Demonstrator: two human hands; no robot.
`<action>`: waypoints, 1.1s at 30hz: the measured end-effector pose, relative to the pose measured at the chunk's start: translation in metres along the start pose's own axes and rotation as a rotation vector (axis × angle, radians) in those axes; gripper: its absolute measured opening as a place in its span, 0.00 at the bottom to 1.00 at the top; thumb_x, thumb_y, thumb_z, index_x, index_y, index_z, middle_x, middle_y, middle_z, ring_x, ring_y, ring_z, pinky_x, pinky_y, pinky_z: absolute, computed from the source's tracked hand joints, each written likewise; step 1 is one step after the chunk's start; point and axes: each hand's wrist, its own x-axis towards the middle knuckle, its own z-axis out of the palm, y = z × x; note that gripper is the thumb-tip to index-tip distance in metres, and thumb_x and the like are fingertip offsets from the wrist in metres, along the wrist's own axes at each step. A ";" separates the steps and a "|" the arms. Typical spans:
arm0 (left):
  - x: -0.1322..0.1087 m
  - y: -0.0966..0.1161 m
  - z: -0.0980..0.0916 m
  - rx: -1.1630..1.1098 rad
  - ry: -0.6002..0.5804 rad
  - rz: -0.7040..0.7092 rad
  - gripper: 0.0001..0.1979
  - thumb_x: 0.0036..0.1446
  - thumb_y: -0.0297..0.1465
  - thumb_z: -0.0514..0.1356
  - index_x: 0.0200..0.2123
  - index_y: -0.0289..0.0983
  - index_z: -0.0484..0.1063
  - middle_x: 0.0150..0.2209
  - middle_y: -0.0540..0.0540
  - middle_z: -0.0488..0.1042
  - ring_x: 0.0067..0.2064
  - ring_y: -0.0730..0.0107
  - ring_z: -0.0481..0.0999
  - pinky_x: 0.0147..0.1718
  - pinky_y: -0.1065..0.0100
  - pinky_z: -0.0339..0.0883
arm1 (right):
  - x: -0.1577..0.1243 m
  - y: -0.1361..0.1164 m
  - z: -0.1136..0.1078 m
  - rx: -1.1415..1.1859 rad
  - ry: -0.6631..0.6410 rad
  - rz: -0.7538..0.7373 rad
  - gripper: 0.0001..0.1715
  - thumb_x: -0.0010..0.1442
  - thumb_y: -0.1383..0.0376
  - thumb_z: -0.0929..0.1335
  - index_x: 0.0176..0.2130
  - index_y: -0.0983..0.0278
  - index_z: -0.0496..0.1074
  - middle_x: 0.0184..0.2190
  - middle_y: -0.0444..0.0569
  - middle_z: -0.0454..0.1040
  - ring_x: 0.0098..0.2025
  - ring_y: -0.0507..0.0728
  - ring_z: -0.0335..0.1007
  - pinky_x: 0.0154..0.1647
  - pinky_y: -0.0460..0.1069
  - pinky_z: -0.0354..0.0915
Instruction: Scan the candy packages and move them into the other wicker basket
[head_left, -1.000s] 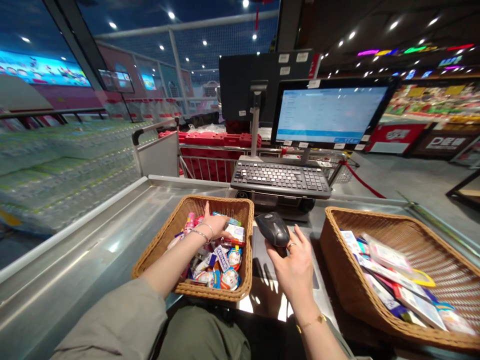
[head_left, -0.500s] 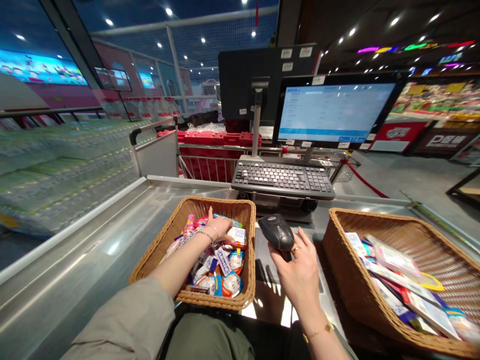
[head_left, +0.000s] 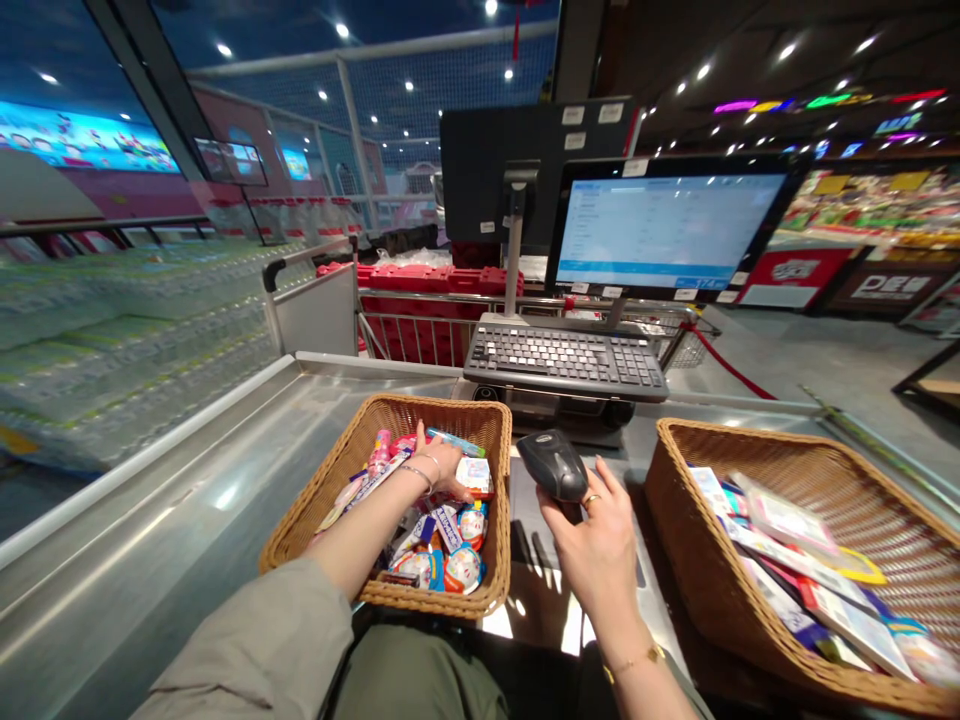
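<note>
Standing by the checkout, noting a person working bare-handed at a metal counter (head_left: 172, 520). Left hand (head_left: 442, 468) is dipping inside the nearer wicker basket (head_left: 491, 420), fingers bending down among small packaged goods; whether they are gripping anything, I cannot tell, since the fingertips are partly hiding. A white box with red edging (head_left: 475, 477) is lying just beside those fingers, and a slim blue-green packet (head_left: 459, 443) is resting along the far side. A pink item (head_left: 380, 449) is leaning toward the left wall; round-topped white, blue and orange packs (head_left: 463, 568) are filling the near right corner. Two thin bracelets are circling the left wrist, below a grey-green sleeve (head_left: 262, 635). Right hand (head_left: 598, 535) is closing around the handle of a black handheld scanner (head_left: 553, 465), holding it above the counter between the two baskets, its head pointing up and leftward; a ring is showing on one finger. Over to the right, a larger wicker basket (head_left: 690, 550) is holding flat packs, a pale pink-edged one (head_left: 787, 515) lying near the top. Behind the scanner, a keyboard (head_left: 566, 357) is sitting beneath a screen (head_left: 667, 235) that is glowing pale blue.
</note>
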 end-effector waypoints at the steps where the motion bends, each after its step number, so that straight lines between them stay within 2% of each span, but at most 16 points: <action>1: -0.001 0.000 0.000 0.005 -0.015 -0.001 0.38 0.32 0.61 0.65 0.43 0.43 0.77 0.48 0.38 0.79 0.57 0.40 0.69 0.60 0.30 0.22 | 0.000 0.000 0.000 0.003 0.001 0.000 0.16 0.55 0.59 0.69 0.42 0.63 0.77 0.48 0.52 0.77 0.62 0.66 0.59 0.60 0.63 0.59; 6: -0.004 0.001 -0.004 0.001 0.017 0.014 0.34 0.32 0.58 0.66 0.40 0.43 0.78 0.44 0.40 0.81 0.53 0.44 0.74 0.61 0.32 0.20 | -0.001 0.001 -0.001 0.011 0.009 0.000 0.17 0.55 0.58 0.69 0.43 0.63 0.77 0.48 0.52 0.77 0.62 0.67 0.59 0.60 0.63 0.59; 13: -0.018 0.006 -0.017 0.086 0.086 0.034 0.34 0.36 0.59 0.65 0.40 0.41 0.77 0.44 0.39 0.80 0.48 0.48 0.77 0.64 0.37 0.34 | -0.002 0.003 0.000 0.023 0.004 0.021 0.16 0.55 0.58 0.69 0.42 0.63 0.77 0.49 0.52 0.77 0.63 0.67 0.58 0.60 0.63 0.59; 18: -0.034 0.008 -0.027 0.138 0.267 0.058 0.33 0.41 0.54 0.66 0.44 0.36 0.76 0.43 0.37 0.79 0.48 0.47 0.77 0.64 0.34 0.31 | -0.004 0.000 -0.001 0.032 0.009 0.033 0.16 0.55 0.57 0.69 0.40 0.63 0.77 0.49 0.54 0.77 0.62 0.68 0.58 0.59 0.64 0.59; 21: -0.043 0.008 -0.031 0.145 0.387 0.050 0.32 0.45 0.49 0.66 0.50 0.37 0.72 0.46 0.38 0.77 0.49 0.48 0.76 0.64 0.33 0.25 | -0.005 0.000 -0.003 0.037 0.015 0.035 0.16 0.55 0.57 0.69 0.40 0.64 0.77 0.49 0.54 0.77 0.62 0.67 0.58 0.60 0.64 0.59; 28: -0.060 0.016 -0.035 0.134 0.708 -0.023 0.34 0.52 0.38 0.64 0.61 0.33 0.62 0.54 0.34 0.72 0.57 0.51 0.71 0.65 0.38 0.17 | -0.008 0.003 -0.006 0.045 0.044 0.019 0.16 0.55 0.56 0.68 0.40 0.64 0.77 0.49 0.54 0.77 0.62 0.68 0.59 0.59 0.64 0.59; 33: -0.069 0.030 -0.042 0.104 0.788 -0.091 0.33 0.57 0.35 0.60 0.64 0.30 0.59 0.58 0.30 0.69 0.62 0.50 0.67 0.66 0.40 0.17 | -0.009 0.003 -0.010 0.038 0.055 0.022 0.17 0.56 0.56 0.68 0.40 0.64 0.77 0.49 0.55 0.77 0.62 0.69 0.59 0.59 0.64 0.59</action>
